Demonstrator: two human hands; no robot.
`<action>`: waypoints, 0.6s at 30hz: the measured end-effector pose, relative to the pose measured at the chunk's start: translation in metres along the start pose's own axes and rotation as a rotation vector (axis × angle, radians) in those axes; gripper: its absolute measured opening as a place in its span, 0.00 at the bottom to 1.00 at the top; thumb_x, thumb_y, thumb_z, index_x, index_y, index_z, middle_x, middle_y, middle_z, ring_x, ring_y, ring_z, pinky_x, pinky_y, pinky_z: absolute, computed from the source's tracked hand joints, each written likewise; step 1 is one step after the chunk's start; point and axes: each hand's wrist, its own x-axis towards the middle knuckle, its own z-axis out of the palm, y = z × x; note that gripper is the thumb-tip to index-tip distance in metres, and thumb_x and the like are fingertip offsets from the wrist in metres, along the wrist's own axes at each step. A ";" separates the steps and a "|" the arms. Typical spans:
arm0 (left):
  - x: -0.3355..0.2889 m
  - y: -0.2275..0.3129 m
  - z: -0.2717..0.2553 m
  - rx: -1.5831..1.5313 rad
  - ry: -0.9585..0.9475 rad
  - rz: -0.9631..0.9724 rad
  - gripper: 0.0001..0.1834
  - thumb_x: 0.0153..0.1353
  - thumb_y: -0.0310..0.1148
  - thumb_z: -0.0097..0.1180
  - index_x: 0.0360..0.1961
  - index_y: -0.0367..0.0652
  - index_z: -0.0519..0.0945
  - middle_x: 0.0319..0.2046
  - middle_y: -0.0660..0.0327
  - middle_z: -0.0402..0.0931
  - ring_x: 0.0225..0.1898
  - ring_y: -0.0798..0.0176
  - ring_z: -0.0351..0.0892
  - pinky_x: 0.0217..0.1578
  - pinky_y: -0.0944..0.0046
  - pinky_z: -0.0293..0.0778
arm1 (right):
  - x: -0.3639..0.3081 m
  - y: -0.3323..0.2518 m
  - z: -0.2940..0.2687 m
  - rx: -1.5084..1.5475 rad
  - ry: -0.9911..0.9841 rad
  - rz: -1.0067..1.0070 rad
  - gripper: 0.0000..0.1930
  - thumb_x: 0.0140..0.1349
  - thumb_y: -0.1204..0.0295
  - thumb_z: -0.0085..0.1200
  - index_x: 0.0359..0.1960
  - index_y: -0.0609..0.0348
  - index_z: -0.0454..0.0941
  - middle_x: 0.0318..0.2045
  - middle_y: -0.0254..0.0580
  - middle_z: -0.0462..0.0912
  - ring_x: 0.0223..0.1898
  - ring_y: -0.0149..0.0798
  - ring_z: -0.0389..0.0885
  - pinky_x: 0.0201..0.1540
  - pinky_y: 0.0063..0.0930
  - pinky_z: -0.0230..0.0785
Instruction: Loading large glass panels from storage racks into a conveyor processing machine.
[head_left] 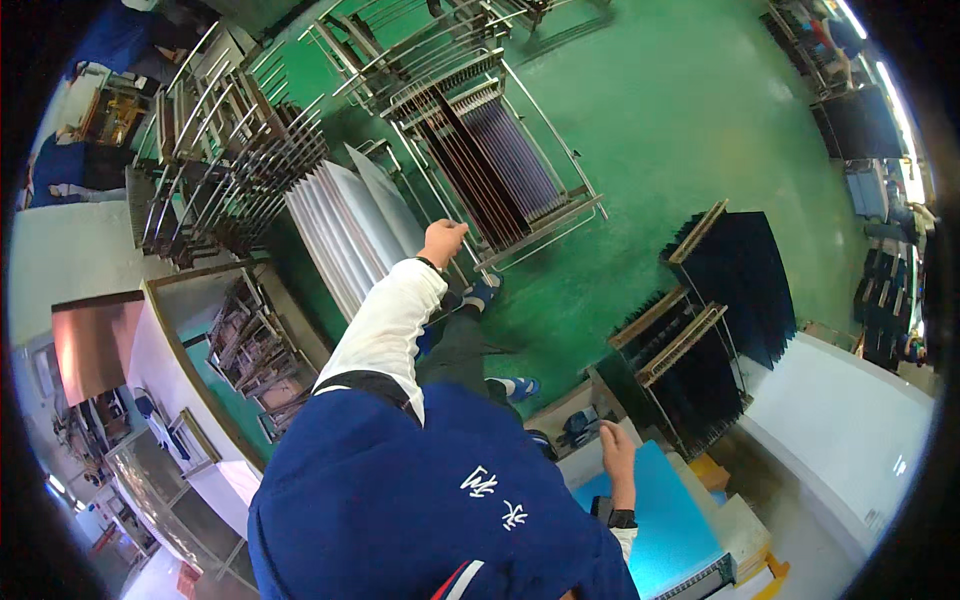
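Observation:
My left hand (445, 243) reaches out in a white sleeve, its fingers curled closed beside the near left corner of a metal rack (565, 214). Whether it grips the rack's rail is hidden. Dark brown panels (465, 165) and greyish-purple panels (515, 155) stand in rows inside that rack. Left of the hand, several large pale sheets (345, 235) stand on edge. My right hand (619, 462) hangs low with loosely bent fingers and nothing visible in it. Beside it lies a bright blue sheet (665, 520); the hand appears apart from it.
Metal racks with many rods (215, 150) crowd the left. Black panels hang in frames (740, 280) at the right, near a long white surface (850, 400). Green floor (680, 120) stretches beyond the rack. A box (585, 410) with dark cloth sits near my feet.

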 end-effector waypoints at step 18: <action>0.143 0.016 0.006 0.042 -0.049 0.042 0.24 0.55 0.48 0.59 0.27 0.32 0.80 0.22 0.56 0.78 0.23 0.61 0.77 0.22 0.58 0.72 | 0.000 -0.050 0.041 -0.052 -0.087 0.274 0.16 0.64 0.61 0.52 0.44 0.60 0.82 0.38 0.50 0.85 0.42 0.48 0.83 0.46 0.36 0.73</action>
